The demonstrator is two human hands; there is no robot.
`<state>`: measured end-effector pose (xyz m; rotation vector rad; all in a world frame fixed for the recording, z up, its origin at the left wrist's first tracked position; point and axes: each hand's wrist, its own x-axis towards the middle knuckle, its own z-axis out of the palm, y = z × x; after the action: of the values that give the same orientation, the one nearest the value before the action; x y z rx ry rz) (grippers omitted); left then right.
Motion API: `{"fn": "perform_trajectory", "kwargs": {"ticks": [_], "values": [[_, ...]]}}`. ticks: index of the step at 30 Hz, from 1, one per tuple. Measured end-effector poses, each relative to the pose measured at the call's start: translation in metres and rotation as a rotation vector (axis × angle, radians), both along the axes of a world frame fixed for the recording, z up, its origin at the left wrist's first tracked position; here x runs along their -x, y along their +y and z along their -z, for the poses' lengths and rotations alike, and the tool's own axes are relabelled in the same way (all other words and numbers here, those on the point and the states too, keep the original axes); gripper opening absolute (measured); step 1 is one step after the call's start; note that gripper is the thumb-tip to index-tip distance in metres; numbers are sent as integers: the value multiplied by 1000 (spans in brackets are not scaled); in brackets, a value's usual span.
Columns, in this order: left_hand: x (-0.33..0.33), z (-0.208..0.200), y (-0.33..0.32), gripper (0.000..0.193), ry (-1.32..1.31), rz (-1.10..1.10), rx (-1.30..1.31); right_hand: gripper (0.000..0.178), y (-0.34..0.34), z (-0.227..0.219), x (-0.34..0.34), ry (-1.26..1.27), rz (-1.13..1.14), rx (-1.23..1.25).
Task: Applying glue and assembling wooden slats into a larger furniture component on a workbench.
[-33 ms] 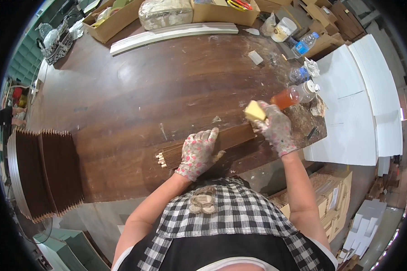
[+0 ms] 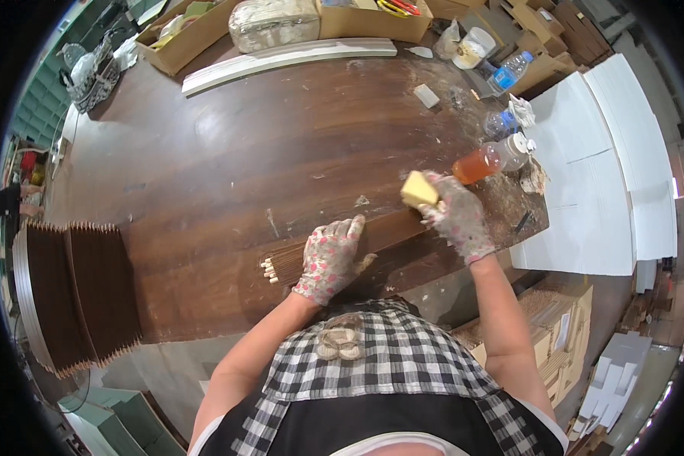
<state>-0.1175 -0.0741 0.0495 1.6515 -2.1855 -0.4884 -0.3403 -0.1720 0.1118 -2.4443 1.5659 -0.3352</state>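
Note:
A flat bundle of thin dark-brown strips [image 2: 391, 232] lies slantwise near the table's front edge, its pale ends showing at the left. Across its middle my left hand [image 2: 331, 254], in a pink-dotted glove, is closed, fingers over the far side and thumb toward the near side. My right hand [image 2: 460, 216], gloved alike, grips a yellow sponge block [image 2: 419, 190] just beyond the bundle's right end. Whether the sponge touches the strips I cannot tell. Close beyond that hand, a bottle of orange-brown liquid [image 2: 479, 165] lies tilted.
Stacked dark-brown strips [image 2: 91, 292] fill the table's left end. White strips [image 2: 289, 62] lie at the back, before cardboard boxes [image 2: 372, 23]. A water bottle [image 2: 511, 74], a white tub [image 2: 475, 47] and white panels [image 2: 577, 171] are at the right.
My right hand has shifted slightly left with the sponge. The left hand keeps its place on the bundle, and the view has moved a little.

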Motion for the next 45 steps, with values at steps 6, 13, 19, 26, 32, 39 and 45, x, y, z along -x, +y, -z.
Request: {"fn": "perform_trajectory", "kwargs": {"ticks": [6,13,19,26,32,39,45], "values": [[4,-6,-1,69,-15,-18,26,52,8,10,33,-65,177,-36],[5,-9,1,73,-82,-42,-33,49,18,40,168,-997,793,-238],[2,-1,3,72,-75,-41,35,41,-52,39,263,-553,904,208],[9,-13,1,70,-84,-55,46,50,-104,64,315,-179,910,93],[6,-13,4,69,-98,-76,0,61,-78,59,289,-390,958,162],[5,-5,-1,66,-46,-23,28,12,19,27,130,-727,428,8],[1,5,-1,67,6,-9,51,16,40,51,-27,-489,-48,132]]}}
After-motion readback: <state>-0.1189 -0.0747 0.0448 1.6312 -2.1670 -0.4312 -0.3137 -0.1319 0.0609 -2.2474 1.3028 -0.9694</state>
